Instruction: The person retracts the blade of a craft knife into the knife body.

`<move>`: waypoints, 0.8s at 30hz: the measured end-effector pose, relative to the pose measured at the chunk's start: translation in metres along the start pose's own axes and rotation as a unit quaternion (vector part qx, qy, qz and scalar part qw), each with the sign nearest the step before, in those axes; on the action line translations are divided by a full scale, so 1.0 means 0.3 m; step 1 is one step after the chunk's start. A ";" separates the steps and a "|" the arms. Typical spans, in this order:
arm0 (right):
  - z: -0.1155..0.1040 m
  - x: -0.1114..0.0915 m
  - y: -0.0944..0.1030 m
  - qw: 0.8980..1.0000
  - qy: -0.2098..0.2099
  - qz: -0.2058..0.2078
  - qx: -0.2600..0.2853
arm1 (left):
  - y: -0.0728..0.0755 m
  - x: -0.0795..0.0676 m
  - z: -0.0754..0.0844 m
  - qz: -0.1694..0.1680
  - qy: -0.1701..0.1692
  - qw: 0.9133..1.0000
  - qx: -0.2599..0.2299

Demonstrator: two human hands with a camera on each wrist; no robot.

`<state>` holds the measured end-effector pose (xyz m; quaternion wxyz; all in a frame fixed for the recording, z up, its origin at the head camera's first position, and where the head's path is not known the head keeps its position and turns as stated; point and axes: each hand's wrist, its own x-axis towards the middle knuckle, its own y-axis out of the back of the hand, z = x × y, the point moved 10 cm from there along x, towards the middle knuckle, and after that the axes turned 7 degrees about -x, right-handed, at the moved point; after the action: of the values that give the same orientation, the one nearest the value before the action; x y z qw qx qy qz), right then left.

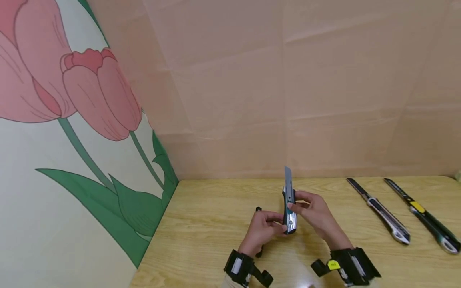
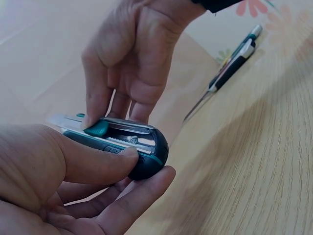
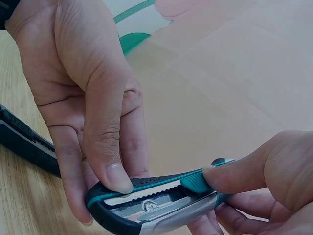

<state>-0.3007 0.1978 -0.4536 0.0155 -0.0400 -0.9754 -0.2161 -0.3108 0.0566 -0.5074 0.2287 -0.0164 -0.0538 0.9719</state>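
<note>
Both hands hold a utility knife (image 1: 290,208) upright above the table, its long blade (image 1: 288,178) extended upward. Near the knife's bottom end, my left hand (image 1: 264,229) pinches the handle between thumb and fingers. My right hand (image 1: 319,218) grips it higher up from the right side. In the right wrist view, the right thumb (image 3: 244,171) presses on the ribbed green slider (image 3: 195,183). A toothed strip and a screw show in the open channel of the dark, silver and green handle (image 2: 146,142).
On the table (image 1: 201,228) at the right lie two more utility knives, one silver and black (image 1: 383,214), one black with a yellow part (image 1: 425,218). Another dark knife (image 3: 24,142) lies partly hidden behind my left hand. A beige cloth (image 1: 288,100) covers the back.
</note>
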 end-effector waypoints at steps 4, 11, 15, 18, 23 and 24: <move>-0.003 -0.005 0.005 1.000 -0.003 0.003 0.002 | -0.005 -0.002 -0.001 -0.001 0.002 1.000 -0.006; 0.003 -0.009 0.002 1.000 -0.013 0.001 0.011 | -0.002 -0.007 0.005 0.008 0.000 1.000 -0.003; 0.007 -0.008 0.000 1.000 -0.017 0.003 0.018 | 0.007 -0.011 0.016 0.021 -0.005 1.000 0.014; 0.010 -0.005 -0.001 1.000 -0.026 0.007 0.017 | 0.011 -0.009 0.029 0.027 -0.013 0.999 0.029; 0.008 -0.007 -0.009 0.999 -0.037 0.009 0.011 | 0.022 -0.006 0.032 0.040 -0.008 0.998 0.040; 0.006 -0.008 -0.009 0.999 -0.035 0.011 0.008 | 0.023 -0.006 0.030 0.042 -0.005 0.998 0.040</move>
<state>-0.2986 0.1960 -0.4564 -0.0163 -0.0586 -0.9766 -0.2062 -0.3128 0.0488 -0.4993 0.1882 -0.0049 -0.0151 0.9820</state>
